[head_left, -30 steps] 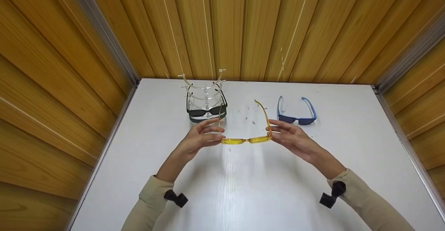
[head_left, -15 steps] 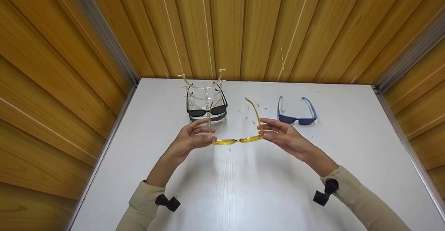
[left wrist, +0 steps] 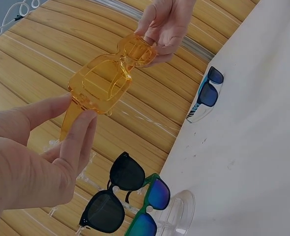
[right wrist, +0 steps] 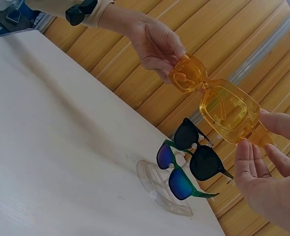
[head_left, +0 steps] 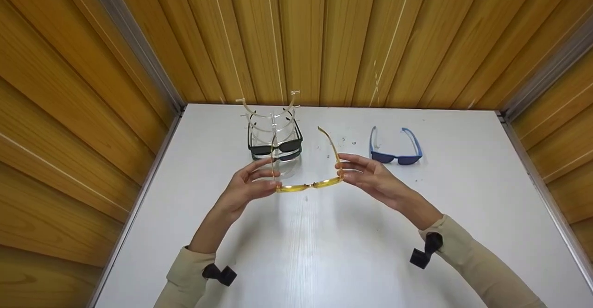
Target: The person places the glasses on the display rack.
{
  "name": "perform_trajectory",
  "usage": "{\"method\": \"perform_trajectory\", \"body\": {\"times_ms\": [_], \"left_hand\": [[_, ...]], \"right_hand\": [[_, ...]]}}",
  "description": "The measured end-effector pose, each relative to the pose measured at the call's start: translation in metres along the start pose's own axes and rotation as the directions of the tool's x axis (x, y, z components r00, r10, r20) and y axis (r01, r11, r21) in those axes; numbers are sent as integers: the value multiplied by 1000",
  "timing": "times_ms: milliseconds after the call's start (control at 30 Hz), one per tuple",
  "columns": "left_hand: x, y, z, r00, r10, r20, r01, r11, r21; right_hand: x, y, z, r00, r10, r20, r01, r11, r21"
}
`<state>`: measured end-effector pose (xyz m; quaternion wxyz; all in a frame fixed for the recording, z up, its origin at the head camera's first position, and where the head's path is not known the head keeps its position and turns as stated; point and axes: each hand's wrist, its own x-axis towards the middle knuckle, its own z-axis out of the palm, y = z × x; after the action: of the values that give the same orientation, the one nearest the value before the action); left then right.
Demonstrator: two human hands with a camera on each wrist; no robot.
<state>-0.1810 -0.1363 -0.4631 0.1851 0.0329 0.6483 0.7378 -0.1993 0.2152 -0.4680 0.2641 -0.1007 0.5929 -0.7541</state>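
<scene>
Yellow glasses point(head_left: 292, 188) are pinched between left grip point(head_left: 243, 187) and right grip point(head_left: 373, 176); black sunglasses point(head_left: 290, 146) beyond the left grip could be knocked if an open temple point(head_left: 331, 142) is swung.

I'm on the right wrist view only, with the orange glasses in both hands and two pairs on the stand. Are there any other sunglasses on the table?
Observer: Yes, the head view shows blue sunglasses on the table, to the right of the stand.

Operator: I can't make out the top of that stand. Is anything up there?

Observer: From the head view, its top tier carries no glasses.

Operator: Which way do the temples of my orange glasses point?

Observer: Away from the person, toward the back wall, as the head view shows.
</scene>
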Motion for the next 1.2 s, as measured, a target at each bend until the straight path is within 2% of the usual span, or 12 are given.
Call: {"method": "perform_trajectory", "body": {"times_ms": [633, 1200], "left_hand": [[-3, 3, -8, 998, -11, -69, 11, 1000, 11], [-5, 10, -20, 990, -17, -140, 19, 1000, 11]], "right_hand": [[14, -4, 11, 1000, 2, -23, 1, 992, 123], [32, -6, 24, 1000, -1, -21, 3, 992, 123]]}}
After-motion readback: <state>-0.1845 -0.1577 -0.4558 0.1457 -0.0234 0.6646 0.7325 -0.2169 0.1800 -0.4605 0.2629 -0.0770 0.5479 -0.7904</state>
